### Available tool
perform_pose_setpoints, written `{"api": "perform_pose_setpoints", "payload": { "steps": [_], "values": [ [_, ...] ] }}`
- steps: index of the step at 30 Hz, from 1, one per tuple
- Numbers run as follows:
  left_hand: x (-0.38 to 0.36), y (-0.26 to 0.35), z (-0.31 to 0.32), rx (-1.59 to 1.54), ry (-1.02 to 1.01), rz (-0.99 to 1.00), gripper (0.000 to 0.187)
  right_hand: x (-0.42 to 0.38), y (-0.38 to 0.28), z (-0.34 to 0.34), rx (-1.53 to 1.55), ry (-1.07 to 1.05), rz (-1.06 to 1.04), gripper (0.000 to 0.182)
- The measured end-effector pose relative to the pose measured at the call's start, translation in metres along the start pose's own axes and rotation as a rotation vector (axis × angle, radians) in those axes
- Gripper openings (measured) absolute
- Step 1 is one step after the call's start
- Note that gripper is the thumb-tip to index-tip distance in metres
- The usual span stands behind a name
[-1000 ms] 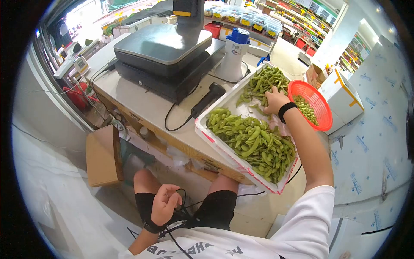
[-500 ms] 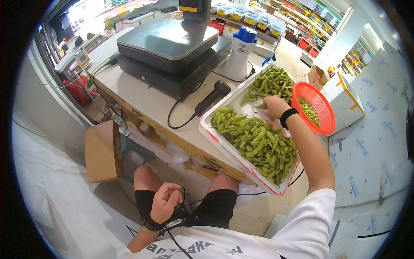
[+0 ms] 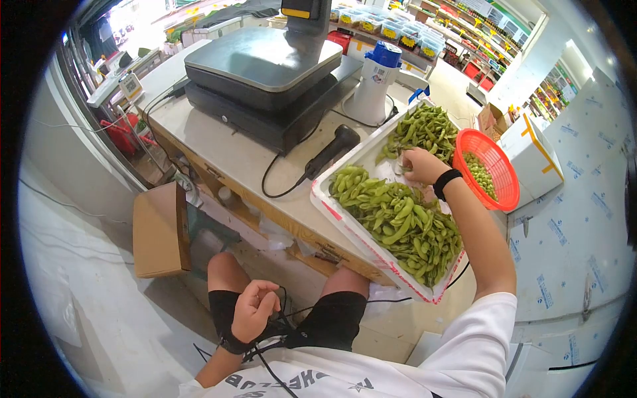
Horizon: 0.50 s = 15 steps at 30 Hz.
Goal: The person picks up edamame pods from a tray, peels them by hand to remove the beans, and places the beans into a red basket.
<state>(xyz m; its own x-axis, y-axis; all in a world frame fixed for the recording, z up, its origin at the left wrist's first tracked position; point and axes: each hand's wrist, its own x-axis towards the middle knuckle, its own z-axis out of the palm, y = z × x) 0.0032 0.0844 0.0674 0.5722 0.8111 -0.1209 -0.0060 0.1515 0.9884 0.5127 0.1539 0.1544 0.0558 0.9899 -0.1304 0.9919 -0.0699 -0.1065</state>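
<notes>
My right hand (image 3: 423, 166) reaches into a white foam tray (image 3: 358, 233), between two piles of green soybean pods. Its fingers are bent down and together in the gap; what they hold, if anything, is hidden. The larger heap of pods (image 3: 396, 222) fills the near part of the tray, and a smaller heap (image 3: 426, 129) lies beyond my hand. Beside my wrist, a red plastic colander (image 3: 502, 174) contains shelled green beans (image 3: 479, 176). Low over my lap, my left hand (image 3: 253, 310) has loosely curled fingers with nothing visible in them.
On the counter (image 3: 232, 149), a black weighing scale (image 3: 265, 60) stands left of the tray. A handheld scanner (image 3: 334, 151) and a white-and-blue device (image 3: 375, 83) lie between them. A white box (image 3: 531, 159) is behind the colander, and a cardboard box (image 3: 161, 232) is at lower left.
My right hand stays over the gap between the heaps, turned slightly, its fingers tucked lower. My left hand has not moved. The whole view has shifted slightly.
</notes>
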Motion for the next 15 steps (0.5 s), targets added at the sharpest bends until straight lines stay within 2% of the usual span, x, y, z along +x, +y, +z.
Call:
{"api": "perform_pose_setpoints", "payload": {
  "steps": [7,15],
  "values": [
    [0.001,0.0,0.0,0.009,-0.001,0.0,0.016,-0.006,-0.002,-0.003,-0.031,-0.005,0.005,0.026],
    [-0.001,-0.003,0.003,0.034,0.011,0.016,0.015,0.021,-0.009,-0.04,0.24,0.17,-0.009,0.014]
  ]
}}
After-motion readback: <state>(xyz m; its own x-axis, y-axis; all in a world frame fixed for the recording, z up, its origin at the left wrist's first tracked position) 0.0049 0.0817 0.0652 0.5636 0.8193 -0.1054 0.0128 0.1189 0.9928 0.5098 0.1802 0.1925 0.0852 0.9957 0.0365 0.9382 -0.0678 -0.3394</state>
